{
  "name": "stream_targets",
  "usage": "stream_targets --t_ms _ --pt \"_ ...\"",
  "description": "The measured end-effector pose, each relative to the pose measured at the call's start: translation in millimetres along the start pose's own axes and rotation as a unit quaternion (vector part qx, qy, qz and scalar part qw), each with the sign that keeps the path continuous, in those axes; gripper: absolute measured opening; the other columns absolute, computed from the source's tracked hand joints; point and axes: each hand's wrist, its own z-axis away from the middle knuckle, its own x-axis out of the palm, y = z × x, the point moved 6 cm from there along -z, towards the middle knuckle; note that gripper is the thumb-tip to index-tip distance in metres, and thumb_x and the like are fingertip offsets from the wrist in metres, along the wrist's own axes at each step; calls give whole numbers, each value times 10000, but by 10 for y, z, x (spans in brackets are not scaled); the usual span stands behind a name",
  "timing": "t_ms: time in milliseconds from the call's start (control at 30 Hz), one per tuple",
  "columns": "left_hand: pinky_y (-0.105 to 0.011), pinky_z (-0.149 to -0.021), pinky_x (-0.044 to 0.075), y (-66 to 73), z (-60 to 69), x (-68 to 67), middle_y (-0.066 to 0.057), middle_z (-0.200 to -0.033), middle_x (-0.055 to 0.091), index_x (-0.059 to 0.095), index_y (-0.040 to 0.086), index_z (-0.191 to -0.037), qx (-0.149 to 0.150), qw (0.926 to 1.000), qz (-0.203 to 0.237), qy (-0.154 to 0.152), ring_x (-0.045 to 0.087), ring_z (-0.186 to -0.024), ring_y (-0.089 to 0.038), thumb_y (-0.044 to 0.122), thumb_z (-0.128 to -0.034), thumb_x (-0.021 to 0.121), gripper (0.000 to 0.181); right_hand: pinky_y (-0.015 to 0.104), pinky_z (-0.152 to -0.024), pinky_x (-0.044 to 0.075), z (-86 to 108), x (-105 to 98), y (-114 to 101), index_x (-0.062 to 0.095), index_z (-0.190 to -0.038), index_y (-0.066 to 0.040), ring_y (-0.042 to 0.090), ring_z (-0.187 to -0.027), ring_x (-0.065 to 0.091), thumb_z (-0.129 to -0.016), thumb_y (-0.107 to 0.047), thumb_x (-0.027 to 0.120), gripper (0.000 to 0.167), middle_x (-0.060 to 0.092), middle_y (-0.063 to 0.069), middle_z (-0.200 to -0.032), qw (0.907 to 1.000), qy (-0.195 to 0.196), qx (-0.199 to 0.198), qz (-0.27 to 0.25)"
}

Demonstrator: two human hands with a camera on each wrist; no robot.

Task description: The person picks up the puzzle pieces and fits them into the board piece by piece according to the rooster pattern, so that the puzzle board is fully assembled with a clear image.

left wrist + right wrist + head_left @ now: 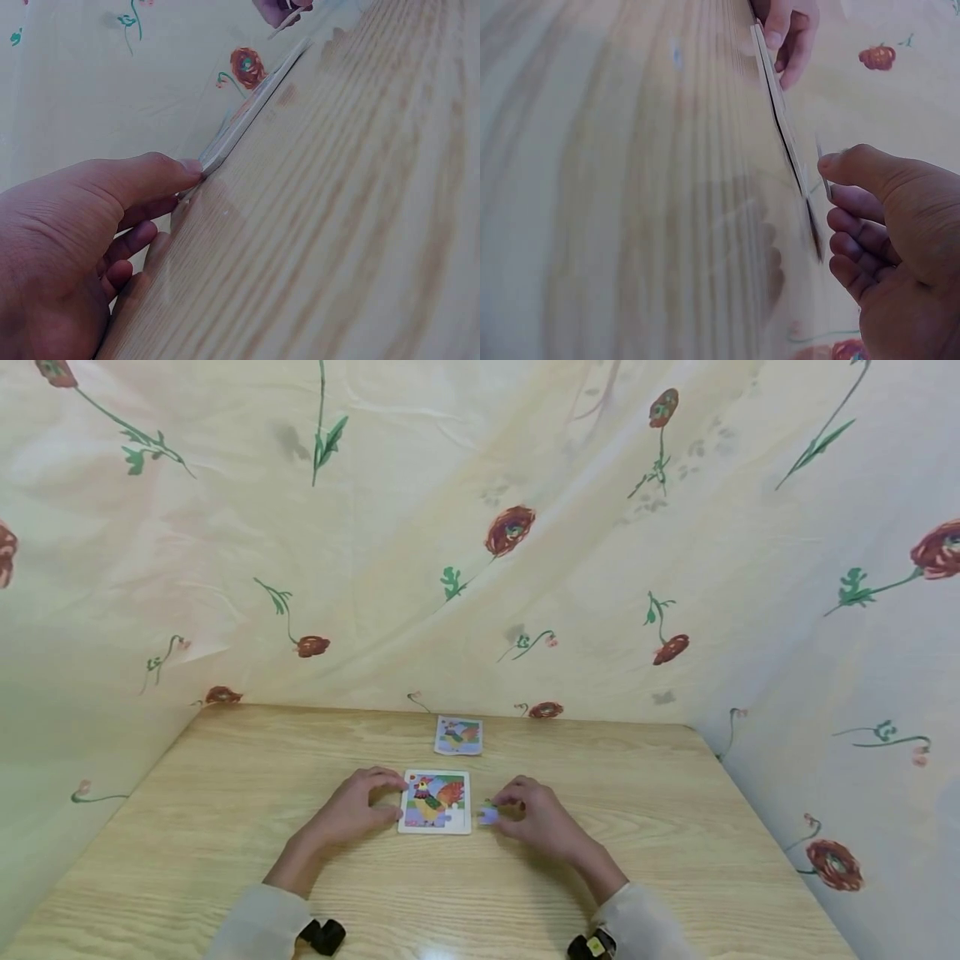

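A white-framed jigsaw puzzle (435,803) with a rooster picture lies on the table. Its lower right part shows a white gap where the picture breaks off. My left hand (361,806) holds the frame by its left edge; the left wrist view shows the thumb (187,169) against the frame's corner. Just right of the frame, my right hand (542,814) pinches a puzzle piece (489,814), mostly bluish, between thumb and fingers. In the right wrist view the piece (823,176) appears edge-on, raised off the table and apart from the frame.
Behind the puzzle lies a small square card (459,736) with the same rooster picture. The wooden table (225,827) ends at a hanging flower-patterned cloth (405,527) at the back and sides. Dark wrist-worn devices (324,936) sit at both cuffs.
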Motion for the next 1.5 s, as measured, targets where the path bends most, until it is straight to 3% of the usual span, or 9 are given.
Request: stream_targets --t_ms 500,1267,1500 --pt "-648 -1169 360 7 15 3 -28 -1430 603 726 238 -1242 93 10000 -21 -20 457 -1414 -356 247 -914 779 333 222 -750 457 -240 329 -222 771 -1075 -69 122 -899 531 -887 -214 823 243 654 3 -1013 9989 -457 -61 123" --pt "-647 -1153 374 18 0 -6 -36 -1413 614 729 208 -1234 187 9998 -70 -22 468 -1396 -368 235 -916 776 323 234 -790 467 -269 331 -229 781 -1083 -87 109 -906 529 -889 -230 823 245 655 -16 -1020 9986 -424 34 304" --pt "-649 -1164 362 15 1 -6 -33 -1415 616 731 216 -1232 177 9998 -51 -38 462 -1409 -374 239 -914 777 323 248 -824 473 -272 321 -241 778 -1107 -98 115 -951 533 -904 -227 810 243 653 -25 -1059 9992 -392 67 90"
